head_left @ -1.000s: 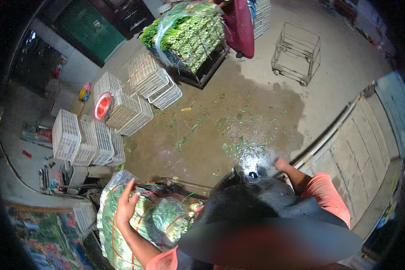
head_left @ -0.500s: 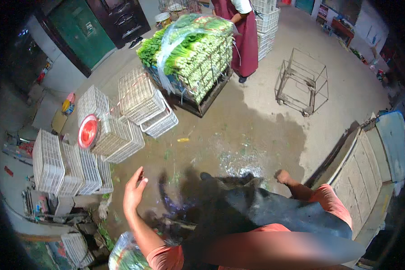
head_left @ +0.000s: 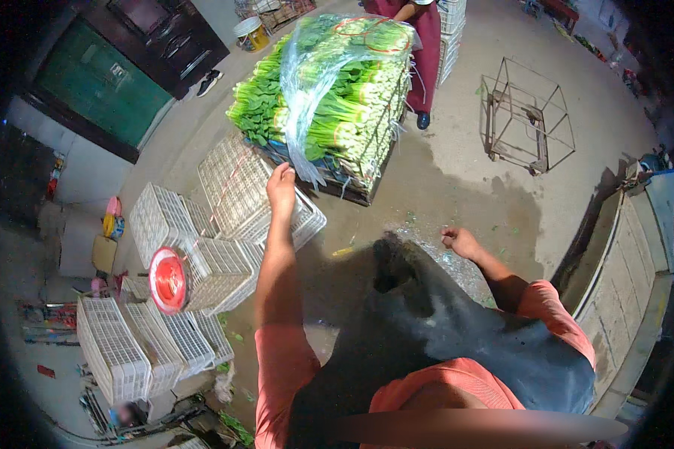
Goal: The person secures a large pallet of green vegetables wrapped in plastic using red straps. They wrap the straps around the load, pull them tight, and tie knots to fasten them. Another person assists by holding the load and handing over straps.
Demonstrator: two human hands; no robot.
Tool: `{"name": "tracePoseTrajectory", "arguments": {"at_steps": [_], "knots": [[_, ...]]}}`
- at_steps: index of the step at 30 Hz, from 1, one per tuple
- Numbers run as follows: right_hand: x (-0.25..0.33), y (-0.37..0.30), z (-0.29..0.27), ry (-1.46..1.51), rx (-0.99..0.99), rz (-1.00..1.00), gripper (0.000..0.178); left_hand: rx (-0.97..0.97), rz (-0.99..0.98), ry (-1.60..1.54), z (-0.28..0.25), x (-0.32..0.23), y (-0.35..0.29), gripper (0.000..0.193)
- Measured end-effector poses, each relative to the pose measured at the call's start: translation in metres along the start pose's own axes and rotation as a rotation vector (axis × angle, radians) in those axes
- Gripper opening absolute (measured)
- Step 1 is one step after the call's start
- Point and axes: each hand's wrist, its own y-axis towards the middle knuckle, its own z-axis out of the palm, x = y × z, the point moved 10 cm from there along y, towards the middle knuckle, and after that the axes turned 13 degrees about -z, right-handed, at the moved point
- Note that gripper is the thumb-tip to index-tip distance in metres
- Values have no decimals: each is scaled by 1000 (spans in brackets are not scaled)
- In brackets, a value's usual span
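Observation:
My left hand [head_left: 281,188] reaches forward, fingers loosely bent and apart from the thumb, holding nothing I can see. It is just left of the hanging end of a clear plastic sheet [head_left: 304,112]. That sheet drapes over a tall stack of bundled leafy green vegetables [head_left: 341,135], white stem ends facing right, inside a metal-framed cart [head_left: 359,196]. My right hand [head_left: 460,242] hangs over the wet floor, its fingers curled into a loose fist with nothing visible in it. A dark apron [head_left: 457,314] covers my front.
White plastic crates [head_left: 232,179] are stacked at the left, with a red-and-white basin [head_left: 169,280] against them. Behind the cart stands a person in a maroon apron [head_left: 425,67]. An empty metal frame [head_left: 532,123] stands far right; a wooden-sided cart [head_left: 614,299] is near right.
I have come closer to the vegetable stack. My left hand has moved forward and right, beside the plastic sheet, its spread fingers now bent. My right hand has moved forward, still curled.

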Motion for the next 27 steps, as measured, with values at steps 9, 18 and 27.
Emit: {"name": "tracePoseTrajectory", "arguments": {"at_steps": [9,18,27], "knots": [[312,204,53,444,70,-443,33,155,36,263,42,41,190,53],[381,330,111,819,52,-286,72,633,-433,-646,-39,-56,197,27],[483,367,97,1599,-43,-321,39,738,-337,-704,-118,-58,288,29]]}}
